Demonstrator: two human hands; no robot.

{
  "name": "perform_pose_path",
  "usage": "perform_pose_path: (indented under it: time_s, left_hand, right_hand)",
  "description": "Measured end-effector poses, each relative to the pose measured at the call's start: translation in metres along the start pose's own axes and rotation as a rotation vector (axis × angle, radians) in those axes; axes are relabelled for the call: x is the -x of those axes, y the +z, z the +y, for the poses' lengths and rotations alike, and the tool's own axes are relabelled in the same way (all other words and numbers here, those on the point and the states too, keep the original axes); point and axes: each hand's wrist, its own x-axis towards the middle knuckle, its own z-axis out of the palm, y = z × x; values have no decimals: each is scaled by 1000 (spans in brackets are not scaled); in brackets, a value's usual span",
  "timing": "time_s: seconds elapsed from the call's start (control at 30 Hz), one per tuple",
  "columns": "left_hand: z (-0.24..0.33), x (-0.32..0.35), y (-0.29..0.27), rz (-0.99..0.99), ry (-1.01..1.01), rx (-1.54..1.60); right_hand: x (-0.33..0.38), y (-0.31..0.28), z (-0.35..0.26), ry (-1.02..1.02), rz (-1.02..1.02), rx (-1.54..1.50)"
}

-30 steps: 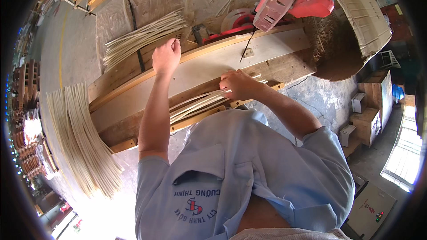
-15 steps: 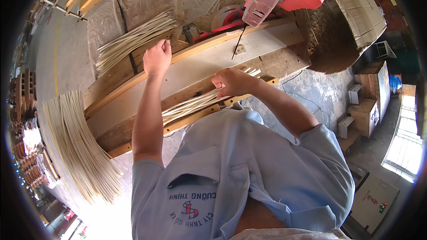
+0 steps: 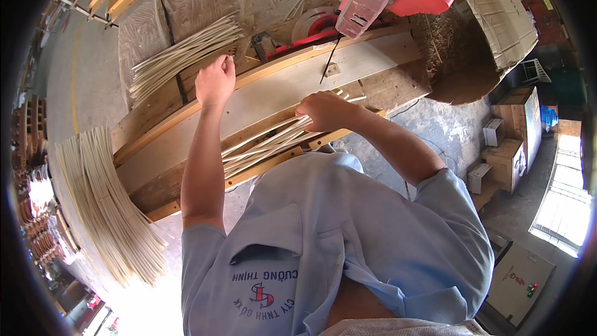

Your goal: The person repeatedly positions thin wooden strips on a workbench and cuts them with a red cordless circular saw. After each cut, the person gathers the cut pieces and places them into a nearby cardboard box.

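Observation:
My right hand (image 3: 326, 111) is closed round a loose bundle of thin pale sticks (image 3: 264, 149) along the bench's near edge. Their ends stick out on both sides of the fist, and the left part fans apart a little. My left hand (image 3: 216, 82) is a fist above the long wooden fence (image 3: 163, 126), thumb pressed to the fingers; what it holds, if anything, I cannot make out. Beyond it lies a pile of similar cut sticks (image 3: 186, 56). A larger bundle of long sticks (image 3: 109, 205) hangs over the bench's left end.
A red power saw (image 3: 373, 0) stands at the far side, with a thin black rod pointing down over the white board (image 3: 261, 101). A cardboard box (image 3: 500, 22) with sawdust inside is to its right. Wooden boxes (image 3: 504, 158) stand on the floor at right.
The sticks under my right hand have spread apart and their right ends have shifted. My left hand stays a fist in nearly the same place. The whole view has shifted slightly.

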Motion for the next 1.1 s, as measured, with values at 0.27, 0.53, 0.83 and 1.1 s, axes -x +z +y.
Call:
perform_pose_path:
  time_s: [0.27, 0.53, 0.83, 1.1]
  left_hand:
    - [-1, 1, -2, -17, -17, -29]
    - [-1, 0, -1, -4, -4, -4]
    - [-3, -1, -1, -26, -7, -39]
    - [1, 0, -3, -38, -29, -27]
  right_hand:
    - [-11, -7, -7, -52, -22, 79]
    - [-14, -1, -5, -66, -120, 61]
    - [-21, -37, -7, -53, -97, -141]
    - [-18, -17, -3, -2, -117, 28]
